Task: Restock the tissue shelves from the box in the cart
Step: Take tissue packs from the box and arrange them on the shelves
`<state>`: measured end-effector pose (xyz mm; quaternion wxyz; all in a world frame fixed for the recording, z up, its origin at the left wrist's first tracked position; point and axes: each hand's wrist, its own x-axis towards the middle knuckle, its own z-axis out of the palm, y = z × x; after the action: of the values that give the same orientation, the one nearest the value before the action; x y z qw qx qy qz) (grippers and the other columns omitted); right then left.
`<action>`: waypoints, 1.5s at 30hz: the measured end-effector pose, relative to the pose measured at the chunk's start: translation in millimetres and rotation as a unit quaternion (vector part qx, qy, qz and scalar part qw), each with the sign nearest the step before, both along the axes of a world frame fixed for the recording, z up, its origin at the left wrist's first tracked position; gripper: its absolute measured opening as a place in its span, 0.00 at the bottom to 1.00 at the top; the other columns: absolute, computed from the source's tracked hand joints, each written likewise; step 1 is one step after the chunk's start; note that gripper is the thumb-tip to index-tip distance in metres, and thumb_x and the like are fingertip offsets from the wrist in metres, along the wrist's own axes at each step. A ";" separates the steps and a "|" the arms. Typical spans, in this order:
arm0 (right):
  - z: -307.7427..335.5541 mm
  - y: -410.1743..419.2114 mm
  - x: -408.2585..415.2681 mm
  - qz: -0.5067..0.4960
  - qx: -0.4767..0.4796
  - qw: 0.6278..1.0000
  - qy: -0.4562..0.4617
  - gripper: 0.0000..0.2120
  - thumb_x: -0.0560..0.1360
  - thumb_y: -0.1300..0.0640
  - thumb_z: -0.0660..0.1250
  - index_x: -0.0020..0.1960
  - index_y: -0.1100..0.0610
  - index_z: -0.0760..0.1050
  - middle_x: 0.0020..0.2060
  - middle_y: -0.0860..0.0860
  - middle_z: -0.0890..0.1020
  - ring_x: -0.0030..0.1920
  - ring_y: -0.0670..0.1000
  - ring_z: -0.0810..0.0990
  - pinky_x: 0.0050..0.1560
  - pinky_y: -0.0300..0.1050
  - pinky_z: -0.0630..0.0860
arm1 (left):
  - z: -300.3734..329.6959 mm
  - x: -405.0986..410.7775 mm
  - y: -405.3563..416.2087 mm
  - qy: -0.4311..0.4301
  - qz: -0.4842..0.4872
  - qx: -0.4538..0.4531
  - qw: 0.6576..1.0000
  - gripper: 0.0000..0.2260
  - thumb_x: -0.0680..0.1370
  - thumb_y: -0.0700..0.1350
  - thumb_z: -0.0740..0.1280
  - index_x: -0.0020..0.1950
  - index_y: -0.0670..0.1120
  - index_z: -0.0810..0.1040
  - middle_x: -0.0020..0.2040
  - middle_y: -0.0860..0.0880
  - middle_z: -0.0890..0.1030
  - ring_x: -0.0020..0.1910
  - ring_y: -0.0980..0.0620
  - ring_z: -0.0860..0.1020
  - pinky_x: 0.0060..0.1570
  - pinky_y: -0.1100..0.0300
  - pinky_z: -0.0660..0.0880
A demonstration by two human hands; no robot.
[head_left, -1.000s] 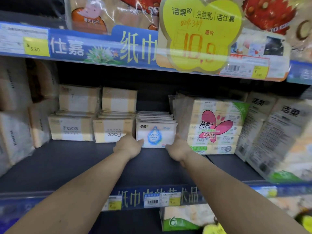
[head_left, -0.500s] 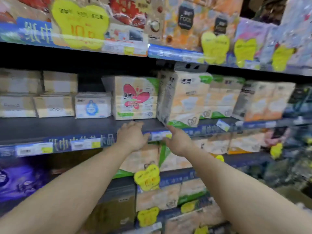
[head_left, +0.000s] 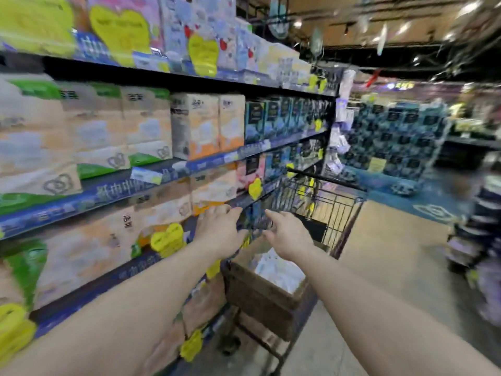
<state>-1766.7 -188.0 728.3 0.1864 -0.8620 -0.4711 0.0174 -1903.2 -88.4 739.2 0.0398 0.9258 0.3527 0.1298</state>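
- Both arms reach forward over the cart (head_left: 325,213), which stands in the aisle just beside the tissue shelves (head_left: 162,175).
- The left hand (head_left: 221,230) hangs in the air with its fingers (head_left: 230,211) straight and a little spread, holding nothing. It is seen in front of the lower shelf edge; whether it touches the shelf cannot be told through the blur.
- The right hand (head_left: 288,233) is beside it, the two hands apart, its fingers (head_left: 272,214) also loose and spread, holding nothing.
- The brown cardboard box (head_left: 260,297) sits in the near end of the cart, its top open. White tissue packs (head_left: 279,270) show inside it.
- The box lies below both hands and nearer the person; the fingers point past it toward the cart's wire front and touch neither the box nor the packs.
- The shelves run along the left, filled with beige, green-trimmed and dark blue tissue bundles, with yellow price tags (head_left: 168,238) hanging from the blue shelf edges.
- The whole view is smeared by motion blur, so print on the packs cannot be read.
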 end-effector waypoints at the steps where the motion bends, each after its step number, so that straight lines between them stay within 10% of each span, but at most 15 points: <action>1: -3.9 -0.8 19.5 -0.011 -0.004 1.000 0.002 0.27 0.79 0.46 0.60 0.76 0.45 0.57 0.73 0.54 0.64 0.72 0.57 0.64 0.66 0.55 0.70 | -6.2 20.8 3.3 0.006 -0.013 -0.006 1.000 0.26 0.78 0.60 0.60 0.74 0.54 0.62 0.73 0.48 0.65 0.71 0.43 0.62 0.69 0.46 0.62; 17: -108.3 116.4 232.5 -0.087 -0.080 0.986 0.116 0.28 0.79 0.49 0.62 0.76 0.50 0.57 0.71 0.55 0.68 0.65 0.57 0.73 0.59 0.48 0.72 | -132.8 228.3 178.1 0.108 -0.062 -0.147 0.981 0.31 0.77 0.61 0.63 0.76 0.52 0.60 0.73 0.46 0.66 0.71 0.43 0.66 0.67 0.48 0.67; 31: -275.6 223.6 337.6 0.049 -0.258 0.931 0.253 0.24 0.80 0.50 0.61 0.74 0.55 0.63 0.64 0.56 0.77 0.60 0.56 0.77 0.52 0.42 0.72 | -295.0 286.1 218.5 0.137 0.100 -0.366 0.915 0.31 0.78 0.56 0.65 0.77 0.46 0.60 0.74 0.44 0.65 0.71 0.44 0.66 0.67 0.53 0.68; 36: -326.1 244.5 372.3 0.095 -0.305 0.899 0.300 0.23 0.80 0.51 0.60 0.74 0.54 0.64 0.60 0.55 0.79 0.53 0.55 0.80 0.46 0.42 0.72 | -341.5 334.0 212.5 0.125 0.155 -0.383 0.902 0.23 0.76 0.57 0.66 0.67 0.47 0.71 0.61 0.44 0.78 0.57 0.44 0.76 0.52 0.54 0.74; 39: -351.8 250.8 380.3 0.119 -0.316 0.884 0.322 0.23 0.79 0.55 0.60 0.74 0.50 0.63 0.42 0.50 0.78 0.35 0.49 0.77 0.33 0.41 0.71 | -372.4 354.7 214.3 0.098 0.203 -0.427 0.876 0.24 0.74 0.55 0.69 0.67 0.47 0.71 0.62 0.44 0.77 0.58 0.43 0.76 0.52 0.55 0.73; 45: -391.1 251.5 382.3 0.193 -0.347 0.858 0.326 0.24 0.80 0.53 0.58 0.75 0.43 0.60 0.35 0.45 0.68 0.31 0.43 0.67 0.27 0.37 0.63 | -411.4 364.6 206.9 0.010 0.280 -0.580 0.765 0.48 0.68 0.61 0.74 0.79 0.50 0.51 0.76 0.49 0.63 0.71 0.47 0.67 0.62 0.57 0.69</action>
<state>-1384.4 63.6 337.2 0.0112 -0.7076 -0.5037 0.4955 -1538.5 118.6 327.8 0.5279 0.5872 0.6049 -0.1031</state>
